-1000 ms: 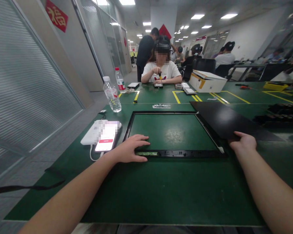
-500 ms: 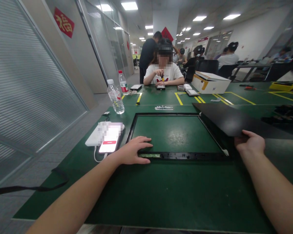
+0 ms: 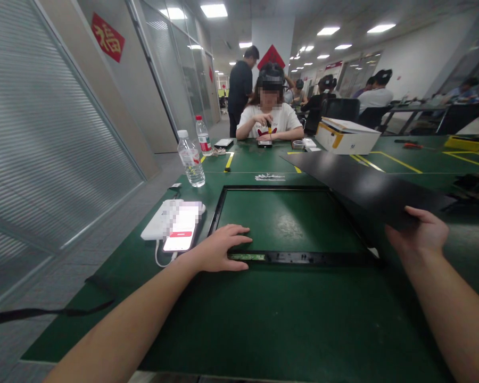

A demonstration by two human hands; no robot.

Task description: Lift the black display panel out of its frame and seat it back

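Observation:
A black rectangular bezel frame (image 3: 315, 258) lies flat on the green table, with a strip of green circuit board (image 3: 249, 257) in its near side. On the frame's near left corner rests my left hand (image 3: 221, 249), its fingers spread and the thumb stretched along the near side. My right hand (image 3: 421, 234) grips a thin, dark, flat panel (image 3: 363, 183) by its near right edge. That panel is tilted above the table and covers part of the frame's right side. The fingers under the panel are hidden.
Left of the frame lie a phone (image 3: 180, 234) and a white box-like item (image 3: 155, 221) with a white cable. Two water bottles (image 3: 192, 165) stand behind them. Across the table (image 3: 263, 319) sits a person (image 3: 269, 114) handling a small device. A white box (image 3: 347, 137) stands at the far right.
The panel has moved left and now overlaps the frame's right side, its far corner further over the table. My right hand has turned slightly. The left hand stays on the frame.

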